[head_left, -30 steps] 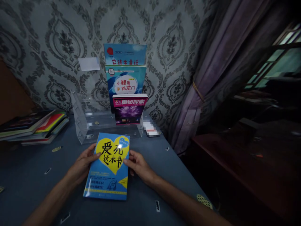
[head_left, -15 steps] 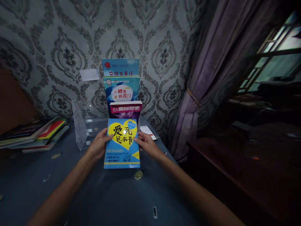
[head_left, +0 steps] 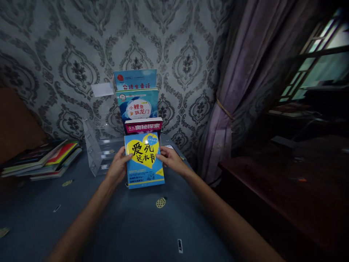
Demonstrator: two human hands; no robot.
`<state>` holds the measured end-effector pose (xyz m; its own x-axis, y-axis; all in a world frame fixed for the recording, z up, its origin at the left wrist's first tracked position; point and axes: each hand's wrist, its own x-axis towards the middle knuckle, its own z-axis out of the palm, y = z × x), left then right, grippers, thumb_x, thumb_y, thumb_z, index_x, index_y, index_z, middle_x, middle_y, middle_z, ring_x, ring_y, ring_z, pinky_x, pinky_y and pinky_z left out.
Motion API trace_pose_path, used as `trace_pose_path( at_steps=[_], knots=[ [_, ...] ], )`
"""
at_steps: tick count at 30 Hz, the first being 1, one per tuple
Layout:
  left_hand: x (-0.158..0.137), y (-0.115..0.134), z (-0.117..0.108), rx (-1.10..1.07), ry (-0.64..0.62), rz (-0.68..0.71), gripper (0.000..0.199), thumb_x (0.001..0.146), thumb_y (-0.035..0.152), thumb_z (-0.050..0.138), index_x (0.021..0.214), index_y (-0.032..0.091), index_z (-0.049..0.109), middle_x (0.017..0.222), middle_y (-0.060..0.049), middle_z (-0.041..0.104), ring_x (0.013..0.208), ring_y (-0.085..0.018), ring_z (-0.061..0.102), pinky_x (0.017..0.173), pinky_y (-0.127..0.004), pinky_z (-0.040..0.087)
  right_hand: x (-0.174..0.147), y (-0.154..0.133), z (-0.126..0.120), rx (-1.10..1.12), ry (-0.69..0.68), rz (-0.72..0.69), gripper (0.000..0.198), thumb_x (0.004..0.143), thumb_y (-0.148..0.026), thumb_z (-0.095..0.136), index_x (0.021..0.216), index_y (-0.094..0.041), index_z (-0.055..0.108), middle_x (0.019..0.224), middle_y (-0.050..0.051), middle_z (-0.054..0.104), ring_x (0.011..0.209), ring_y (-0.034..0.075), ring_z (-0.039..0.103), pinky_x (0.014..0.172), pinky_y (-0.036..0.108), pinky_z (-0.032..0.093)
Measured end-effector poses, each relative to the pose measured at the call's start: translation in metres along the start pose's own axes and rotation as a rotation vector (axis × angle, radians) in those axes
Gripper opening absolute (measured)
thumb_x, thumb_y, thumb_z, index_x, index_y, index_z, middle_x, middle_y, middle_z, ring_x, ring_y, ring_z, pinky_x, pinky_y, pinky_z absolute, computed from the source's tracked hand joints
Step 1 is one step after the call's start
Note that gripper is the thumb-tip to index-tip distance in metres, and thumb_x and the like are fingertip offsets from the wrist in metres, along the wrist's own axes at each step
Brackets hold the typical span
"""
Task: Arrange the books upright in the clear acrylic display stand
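A blue book with a yellow heart on its cover is held upright between my two hands. My left hand grips its left edge, thumb on the cover; my right hand grips the right edge the same way. Behind it, a clear acrylic rack carries books in rising tiers. Closest is a magenta book, then a teal book with a white oval, and at the top a light blue book. The lower part of the magenta book is hidden by the held one.
A pile of books lies at the left of the blue-covered table, near a brown board. Partly behind my right hand lies a phone. A tied curtain hangs at the right, above a dark red wooden surface.
Both hands have raised the blue book slightly and shifted it a little to the right, and it now leans a bit. My view has turned slightly. The racked books stay put.
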<state>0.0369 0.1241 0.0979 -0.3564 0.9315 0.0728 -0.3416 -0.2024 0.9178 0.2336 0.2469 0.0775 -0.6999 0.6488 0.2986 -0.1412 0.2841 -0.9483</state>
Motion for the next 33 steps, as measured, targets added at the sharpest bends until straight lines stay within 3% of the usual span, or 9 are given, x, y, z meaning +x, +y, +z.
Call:
trace_pose_path(
  at_steps=[4,9,15,17,20,22,26,33],
  knots=[
    [-0.012,-0.011,-0.005,-0.002,0.005,0.000,0.062,0.059,0.022,0.090,0.114,0.020,0.062,0.103,-0.006,0.080,0.102,-0.031,0.076,0.085,-0.038,0.065,-0.009,0.008,-0.004,-0.063,-0.059,0.008,0.039,0.077,-0.048,0.079,0.099,-0.017,0.069,0.088,0.004,0.075,0.066,0.012,0.063,0.049,0.019,0.043],
    [-0.015,-0.019,-0.014,0.053,-0.041,-0.025,0.064,0.053,0.027,0.096,0.109,0.019,0.067,0.103,-0.008,0.081,0.102,-0.033,0.076,0.086,-0.039,0.064,-0.012,0.015,-0.006,0.054,-0.167,0.031,0.040,0.075,-0.045,0.083,0.101,-0.016,0.072,0.093,0.005,0.077,0.070,0.012,0.066,0.056,0.020,0.049],
    [-0.018,-0.036,-0.029,0.309,-0.156,-0.099,0.048,0.053,0.025,0.096,0.095,0.015,0.075,0.097,-0.011,0.081,0.096,-0.033,0.077,0.088,-0.042,0.063,-0.024,0.024,0.002,0.042,-0.261,0.122,0.049,0.068,-0.050,0.086,0.101,-0.015,0.076,0.092,0.004,0.079,0.065,0.012,0.065,0.053,0.021,0.049],
    [-0.022,-0.040,-0.030,0.333,-0.166,-0.121,0.048,0.053,0.022,0.096,0.097,0.016,0.077,0.102,-0.011,0.081,0.102,-0.033,0.075,0.094,-0.042,0.061,-0.032,0.026,0.007,0.043,-0.285,0.133,0.049,0.068,-0.054,0.086,0.098,-0.016,0.078,0.091,0.003,0.080,0.067,0.014,0.067,0.063,0.027,0.057],
    [-0.026,-0.042,-0.028,0.344,-0.161,-0.154,0.047,0.054,0.020,0.096,0.097,0.016,0.077,0.105,-0.012,0.080,0.104,-0.032,0.075,0.099,-0.043,0.059,-0.043,0.027,0.014,0.062,-0.254,0.109,0.050,0.072,-0.060,0.082,0.099,-0.018,0.079,0.097,0.004,0.080,0.085,0.022,0.073,0.091,0.043,0.059],
    [-0.027,-0.042,-0.027,0.350,-0.127,-0.151,0.046,0.054,0.021,0.096,0.095,0.016,0.077,0.104,-0.012,0.080,0.104,-0.033,0.074,0.099,-0.043,0.059,-0.048,0.028,0.018,0.035,-0.194,0.081,0.052,0.075,-0.062,0.079,0.102,-0.018,0.078,0.103,0.005,0.080,0.095,0.027,0.074,0.100,0.049,0.056],
    [-0.029,-0.043,-0.024,0.423,-0.074,-0.122,0.049,0.053,0.026,0.097,0.096,0.019,0.076,0.105,-0.009,0.080,0.108,-0.033,0.073,0.101,-0.043,0.058,-0.053,0.029,0.020,-0.076,-0.106,0.030,0.049,0.082,-0.061,0.074,0.108,-0.019,0.077,0.110,0.007,0.079,0.103,0.029,0.072,0.098,0.049,0.056],
    [-0.032,-0.048,-0.026,0.434,-0.088,-0.057,0.039,0.058,0.026,0.094,0.092,0.020,0.076,0.103,-0.010,0.080,0.102,-0.032,0.074,0.099,-0.044,0.059,-0.057,0.031,0.019,-0.222,-0.084,-0.027,0.043,0.093,-0.056,0.064,0.110,-0.018,0.075,0.112,0.007,0.078,0.105,0.028,0.072,0.096,0.044,0.055]
  ],
)
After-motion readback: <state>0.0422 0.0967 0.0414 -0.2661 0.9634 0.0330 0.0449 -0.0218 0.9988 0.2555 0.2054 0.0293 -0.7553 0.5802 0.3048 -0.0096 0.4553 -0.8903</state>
